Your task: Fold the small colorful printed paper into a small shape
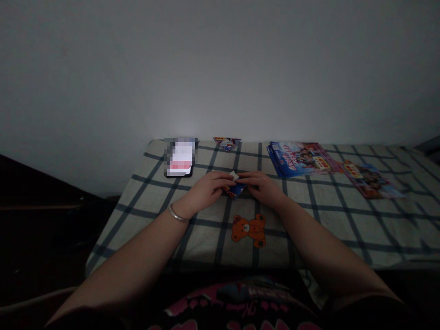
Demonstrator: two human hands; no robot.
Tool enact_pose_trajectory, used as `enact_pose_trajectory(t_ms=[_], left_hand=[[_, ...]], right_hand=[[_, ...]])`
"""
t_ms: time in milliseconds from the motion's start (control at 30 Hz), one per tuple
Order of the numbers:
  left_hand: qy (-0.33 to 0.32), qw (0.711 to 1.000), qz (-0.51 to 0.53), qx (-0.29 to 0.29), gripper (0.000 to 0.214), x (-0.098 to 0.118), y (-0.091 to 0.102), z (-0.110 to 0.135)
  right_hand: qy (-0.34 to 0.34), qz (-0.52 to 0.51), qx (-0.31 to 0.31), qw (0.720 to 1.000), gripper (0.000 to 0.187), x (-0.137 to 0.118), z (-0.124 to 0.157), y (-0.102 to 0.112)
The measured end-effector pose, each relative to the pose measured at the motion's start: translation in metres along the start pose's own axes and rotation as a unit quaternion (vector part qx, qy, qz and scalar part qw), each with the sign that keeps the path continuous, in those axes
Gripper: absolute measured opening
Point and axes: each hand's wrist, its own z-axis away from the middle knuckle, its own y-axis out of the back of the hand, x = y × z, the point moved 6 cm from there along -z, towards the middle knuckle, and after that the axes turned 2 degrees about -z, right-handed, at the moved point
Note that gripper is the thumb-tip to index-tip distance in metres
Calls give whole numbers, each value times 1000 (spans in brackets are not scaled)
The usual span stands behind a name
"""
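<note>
Head view shows us a small folded paper (236, 189) held between our two hands, over the middle of the table (319, 245). Most of it looks blue, with a pale corner standing up at the far side and a point turned towards us; we cannot tell whether it touches the cloth. Our left hand (209, 187) has its grip closed on the left edge, and our right hand (264, 188) has its grip closed on the right edge, the fingertips of both nearly meeting at the pale corner. A silver bracelet (178, 214) circles our left wrist. Nearer to us, between our forearms, an orange bear picture (249, 230) shows flat on the checked tablecloth (209, 245). Beyond our hands, a second folded paper (227, 144), shaped like a triangle, lies near the far edge by the wall (220, 68). To its left lies a phone (180, 158) with a lit, blurred screen. On the right we see a stack of colourful leaflets (299, 158), and beside it another leaflet (373, 180) lying at a slant
</note>
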Motion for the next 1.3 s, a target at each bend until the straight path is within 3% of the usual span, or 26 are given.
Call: enact_pose_trajectory(t_ms=[367, 633, 733, 933, 1300], left_hand=[[5, 1000, 6, -17, 45, 0, -3, 0], [75, 992, -80, -60, 40, 4, -6, -1], [69, 989, -113, -68, 34, 6, -6, -1], [49, 981, -172, -74, 35, 5, -15, 0], [51, 975, -207, -60, 42, 11, -21, -1]], right_hand=[[5, -8, 6, 1000, 43, 2, 0, -2], [0, 18, 8, 1000, 49, -5, -2, -2], [-4, 22, 10, 1000, 50, -6, -2, -2], [-4, 52, -10, 999, 33, -5, -3, -3], [-7, 93, -12, 996, 34, -4, -3, -5]])
